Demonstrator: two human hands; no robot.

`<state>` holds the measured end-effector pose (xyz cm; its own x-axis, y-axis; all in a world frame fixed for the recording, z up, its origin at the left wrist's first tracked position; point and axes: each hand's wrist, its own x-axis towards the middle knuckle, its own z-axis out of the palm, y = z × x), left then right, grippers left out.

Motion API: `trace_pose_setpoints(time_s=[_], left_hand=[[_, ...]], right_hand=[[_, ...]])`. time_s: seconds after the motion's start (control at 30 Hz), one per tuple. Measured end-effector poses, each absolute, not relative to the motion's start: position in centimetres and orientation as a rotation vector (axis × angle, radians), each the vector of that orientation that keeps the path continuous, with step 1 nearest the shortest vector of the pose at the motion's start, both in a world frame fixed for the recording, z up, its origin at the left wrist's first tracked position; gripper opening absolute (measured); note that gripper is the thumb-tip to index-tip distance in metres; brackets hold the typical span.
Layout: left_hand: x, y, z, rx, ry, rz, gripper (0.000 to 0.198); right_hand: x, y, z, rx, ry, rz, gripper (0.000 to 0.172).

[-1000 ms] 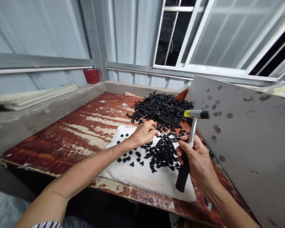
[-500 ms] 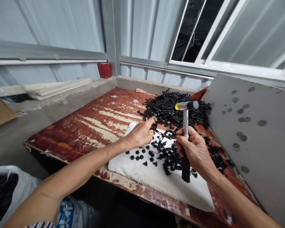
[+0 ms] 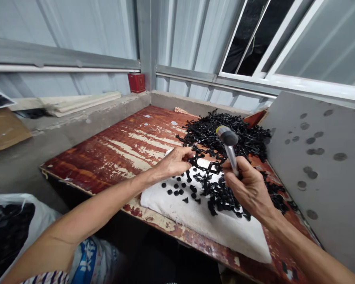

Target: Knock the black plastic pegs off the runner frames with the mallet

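My right hand (image 3: 248, 187) is closed round the handle of a hammer (image 3: 231, 157). Its head, yellow at one end and dark at the other, tilts up above the fist. My left hand (image 3: 177, 161) pinches one end of a black plastic frame piece (image 3: 214, 168) with square openings. The far end of that piece reaches my right fingertips; whether they grip it is unclear. Below both hands, small black plastic parts (image 3: 215, 193) are heaped on a folded white cloth (image 3: 177, 215). Several loose round ones (image 3: 176, 192) lie left of the heap.
A large pile of black plastic parts (image 3: 225, 126) rises at the back of the worn red-brown table (image 3: 85, 163). A spotted grey board (image 3: 322, 189) leans along the right. A red box (image 3: 136, 83) sits in the corner. At lower left is a white sack (image 3: 43, 215) of black parts.
The hammer head has tipped toward me, and my right hand has turned. The frame piece is still between my hands. The whole view has shifted slightly, moving the scene right.
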<state>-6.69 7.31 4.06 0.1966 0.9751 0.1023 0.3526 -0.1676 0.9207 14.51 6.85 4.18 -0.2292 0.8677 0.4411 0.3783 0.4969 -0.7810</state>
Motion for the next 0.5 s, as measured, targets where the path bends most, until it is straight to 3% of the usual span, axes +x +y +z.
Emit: trace_pose_setpoints(time_s=[0.2,0.37,0.5], left_hand=[[-6.9,5.3,5.1,1.621,0.988,0.785,0.013],[-7.2,5.8,4.6,1.380,1.010,0.831,0.030],[-8.2,5.9,4.0,1.282,1.142,0.833,0.011]], right_hand=[[14.2,7.7,5.4,-1.188,-1.468,1.296,0.027],[13.5,7.4,5.8,-1.182,-1.465,1.444,0.032],[13.7,9.9,6.3,-1.188,-1.471,1.313,0.029]])
